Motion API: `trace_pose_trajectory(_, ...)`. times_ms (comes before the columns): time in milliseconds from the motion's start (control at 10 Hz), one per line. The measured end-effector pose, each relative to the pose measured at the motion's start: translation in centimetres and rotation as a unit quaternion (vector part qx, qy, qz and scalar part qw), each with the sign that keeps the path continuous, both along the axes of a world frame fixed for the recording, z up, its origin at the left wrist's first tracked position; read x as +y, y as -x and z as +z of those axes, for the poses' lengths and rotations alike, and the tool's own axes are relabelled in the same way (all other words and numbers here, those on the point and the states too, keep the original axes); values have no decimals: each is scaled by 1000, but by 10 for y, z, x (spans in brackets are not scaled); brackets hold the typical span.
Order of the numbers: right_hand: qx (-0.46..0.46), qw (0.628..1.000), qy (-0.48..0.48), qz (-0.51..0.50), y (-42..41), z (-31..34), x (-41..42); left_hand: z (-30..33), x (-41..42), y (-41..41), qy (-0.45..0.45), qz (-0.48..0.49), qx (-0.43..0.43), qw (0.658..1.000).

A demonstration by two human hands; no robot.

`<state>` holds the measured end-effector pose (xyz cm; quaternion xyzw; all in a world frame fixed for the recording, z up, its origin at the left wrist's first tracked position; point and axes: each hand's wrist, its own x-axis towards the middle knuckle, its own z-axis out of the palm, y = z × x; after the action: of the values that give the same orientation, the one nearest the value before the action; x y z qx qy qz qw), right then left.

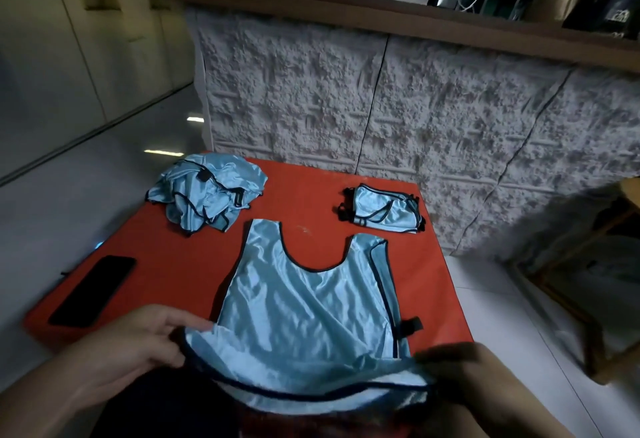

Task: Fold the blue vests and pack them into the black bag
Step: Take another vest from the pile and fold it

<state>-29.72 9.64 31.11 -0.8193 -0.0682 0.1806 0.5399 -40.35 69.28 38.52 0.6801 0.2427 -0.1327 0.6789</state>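
Observation:
A light blue vest (304,302) with dark trim lies spread flat on the red table (311,195), neck opening away from me. My left hand (138,344) pinches its near left hem corner, and my right hand (460,368) grips the near right hem corner, lifting the bottom edge slightly off the table. A heap of unfolded blue vests (204,191) sits at the far left of the table. A folded stack of blue vests (381,209) lies at the far right. No black bag is in view.
A black phone (93,290) lies on the table's left edge. A textured white wall (415,108) stands right behind the table. A wooden stool or frame (588,264) stands on the tiled floor to the right.

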Motion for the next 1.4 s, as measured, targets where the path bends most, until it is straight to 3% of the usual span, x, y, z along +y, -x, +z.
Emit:
trace_pose_trajectory(100,43,997,51,37,-25,75,133,4,-4,-12,-31,-22,-23,999)
trace_pose_trajectory(200,46,993,80,68,-23,98,161,-1,-5,-25,-158,-12,-82,984)
trace_pose_trajectory(300,-72,975,193,88,-36,91,163,1,-2,-34,-249,17,-120,961)
trace_pose_trajectory(400,-198,936,289,45,-40,96,166,17,-2,-35,-299,15,-143,943)
trace_pose_trajectory(600,-318,906,279,10,-40,112,142,45,1,-21,-337,9,-194,921)
trace_pose_trajectory(700,-329,909,254,12,-27,125,135,52,6,-18,-372,-24,-247,895)
trace_pose_trajectory(800,-337,909,232,75,-19,147,129,73,8,-13,-355,-105,-239,898)
trace_pose_trajectory(900,-276,925,226,132,-21,167,129,90,9,-16,-312,-160,-220,910)
trace_pose_trajectory(1100,-251,957,140,39,-83,133,156,63,12,-74,-274,-84,-219,932)
trace_pose_trajectory(1400,-131,985,106,-43,-194,44,185,-23,32,-195,-234,42,-143,961)
